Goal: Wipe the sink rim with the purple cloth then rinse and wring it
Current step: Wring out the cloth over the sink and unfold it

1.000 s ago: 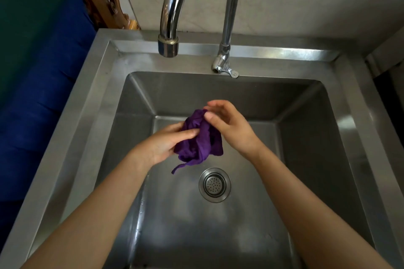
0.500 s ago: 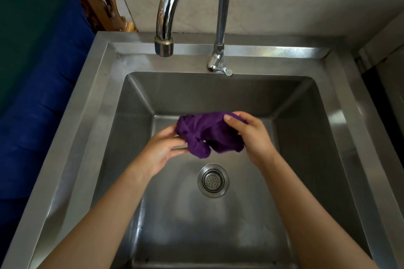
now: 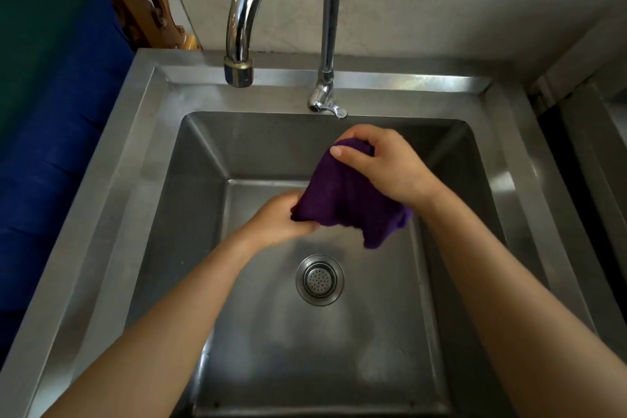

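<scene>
Stainless steel fills most of the view: a square, deep-basined sink (image 3: 112,200) with a broad flat rim, dull and streaked. All places below are given from its round perforated drain strainer (image 3: 320,279), which sits in the basin floor.

Behind the drain and well above it arches a chrome gooseneck tap (image 3: 325,3), its spout mouth hanging up and to the left, its small lever base on the back rim straight behind. No water can be seen running from the spout.

Both bare forearms reach in from the near edge, one on each side of the drain. Between them, just behind the drain and held clear of the basin floor, hangs the dark purple terry cloth (image 3: 342,197).

The cloth's long axis runs diagonally: high and far on the right, low and nearer on the left, with a loose corner drooping toward the drain. The right hand (image 3: 390,166) is closed over the upper far end, thumb pressed on the fabric. The left hand (image 3: 281,219) is curled tight around the lower end, closer to the drain.

With one fist at each end of that diagonal, the hands look set for opposite twists along it, so this reads as the wringing step. The spout lies away to the left of the cloth, so any further rinse would mean carrying it that way.
</scene>
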{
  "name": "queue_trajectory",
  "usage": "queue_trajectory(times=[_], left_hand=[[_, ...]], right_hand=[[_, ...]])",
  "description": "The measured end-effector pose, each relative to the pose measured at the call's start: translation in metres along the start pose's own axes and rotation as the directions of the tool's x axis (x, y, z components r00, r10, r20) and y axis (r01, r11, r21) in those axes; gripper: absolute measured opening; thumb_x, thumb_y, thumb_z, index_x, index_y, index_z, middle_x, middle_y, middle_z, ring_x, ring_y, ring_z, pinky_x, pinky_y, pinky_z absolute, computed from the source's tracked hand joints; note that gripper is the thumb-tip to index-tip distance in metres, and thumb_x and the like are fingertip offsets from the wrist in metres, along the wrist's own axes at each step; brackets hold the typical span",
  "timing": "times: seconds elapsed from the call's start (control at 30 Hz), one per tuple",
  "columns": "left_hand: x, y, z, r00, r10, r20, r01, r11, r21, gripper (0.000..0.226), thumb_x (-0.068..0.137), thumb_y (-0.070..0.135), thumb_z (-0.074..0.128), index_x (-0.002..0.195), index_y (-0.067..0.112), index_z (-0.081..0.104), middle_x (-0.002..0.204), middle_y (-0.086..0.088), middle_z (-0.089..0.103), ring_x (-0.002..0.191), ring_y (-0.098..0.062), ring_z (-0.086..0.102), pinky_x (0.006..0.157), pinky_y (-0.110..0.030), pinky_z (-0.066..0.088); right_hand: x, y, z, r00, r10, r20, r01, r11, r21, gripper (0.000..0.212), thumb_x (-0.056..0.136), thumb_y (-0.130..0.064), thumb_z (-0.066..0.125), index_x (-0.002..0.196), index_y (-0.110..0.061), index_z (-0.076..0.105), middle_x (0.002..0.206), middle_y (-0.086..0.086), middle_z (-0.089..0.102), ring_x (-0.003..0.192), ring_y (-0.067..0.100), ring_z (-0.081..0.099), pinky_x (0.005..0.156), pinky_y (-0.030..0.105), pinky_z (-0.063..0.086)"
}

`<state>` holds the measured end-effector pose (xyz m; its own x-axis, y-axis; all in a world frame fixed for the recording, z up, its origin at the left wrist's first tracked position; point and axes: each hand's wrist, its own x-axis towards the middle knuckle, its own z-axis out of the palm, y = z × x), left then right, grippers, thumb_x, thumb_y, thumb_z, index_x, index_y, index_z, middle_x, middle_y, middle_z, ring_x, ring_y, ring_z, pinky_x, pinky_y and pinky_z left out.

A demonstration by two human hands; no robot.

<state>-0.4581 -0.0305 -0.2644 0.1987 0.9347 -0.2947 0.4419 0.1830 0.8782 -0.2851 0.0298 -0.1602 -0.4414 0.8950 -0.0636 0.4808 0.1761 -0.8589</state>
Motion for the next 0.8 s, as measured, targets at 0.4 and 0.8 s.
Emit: queue_trajectory(times=[0.4, 0.8], left_hand=[[-0.022, -0.014, 0.012, 0.921, -0.359, 0.152, 0.322, 0.481, -0.815, 0.022, 0.093, 0.018, 0.05, 0.109, 0.012, 0.063, 0.097, -0.008, 0.073, 0.084, -0.019, 0.07, 0.07, -0.032, 0.059], [-0.019, 0.008, 0.017, 0.923, -0.379, 0.073, 0.25, 0.443, -0.861, 0.035, 0.089, 0.001, 0.046, 0.121, 0.012, 0.056, 0.085, 0.0, 0.075, 0.075, -0.015, 0.071, 0.066, -0.031, 0.059]], right_hand=[[-0.012, 0.026, -0.018, 0.997, 0.016, -0.08, -0.023, 0.996, -0.092, 0.019, 0.082, -0.016, 0.067, 0.101, -0.015, 0.068, 0.096, 0.003, 0.066, 0.09, 0.012, 0.059, 0.082, 0.02, 0.042], [-0.077, 0.072, 0.056, 0.951, 0.296, -0.089, -0.252, 0.909, 0.332, 0.022, 0.089, -0.013, 0.059, 0.111, -0.012, 0.062, 0.104, 0.001, 0.063, 0.08, -0.006, 0.058, 0.073, 0.005, 0.044]])
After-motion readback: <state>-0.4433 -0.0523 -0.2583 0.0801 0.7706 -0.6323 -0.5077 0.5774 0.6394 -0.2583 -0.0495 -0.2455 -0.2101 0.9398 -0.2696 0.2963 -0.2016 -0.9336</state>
